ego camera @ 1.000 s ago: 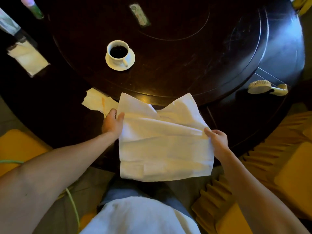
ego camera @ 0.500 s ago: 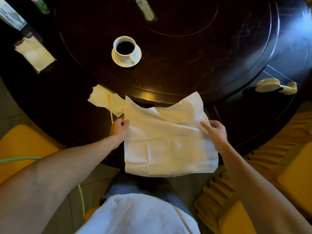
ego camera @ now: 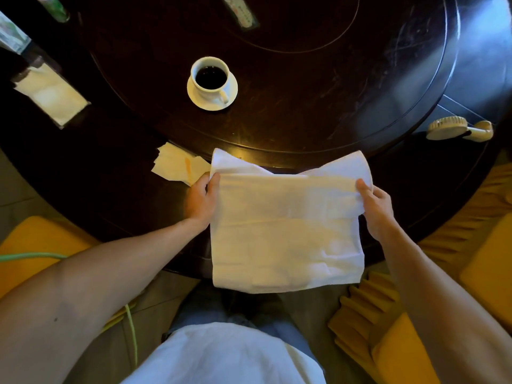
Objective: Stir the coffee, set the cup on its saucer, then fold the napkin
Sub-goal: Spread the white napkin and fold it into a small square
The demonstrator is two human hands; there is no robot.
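A white cloth napkin (ego camera: pixel 285 231) hangs over the near edge of the dark round table (ego camera: pixel 318 106), its far corners peaking up behind a fold line. My left hand (ego camera: pixel 201 200) pinches its left edge and my right hand (ego camera: pixel 374 206) pinches its right edge at the same height. Farther back, a white cup of black coffee (ego camera: pixel 210 79) stands on its white saucer (ego camera: pixel 232 91), handle toward me. An orange stir stick (ego camera: pixel 189 167) lies on crumpled paper tissue (ego camera: pixel 177 166) left of the napkin.
A tissue holder with white tissues (ego camera: pixel 50 97) sits at the far left. A small cream hand fan (ego camera: pixel 457 128) lies at the right edge. A remote-like object (ego camera: pixel 241 11) and a bottle (ego camera: pixel 54 6) are at the back. Yellow chairs (ego camera: pixel 415 342) flank me.
Both hands have slid up the napkin's side edges and drawn the upper part over, so the fold line now sits higher and flatter. The cup and saucer have not moved.
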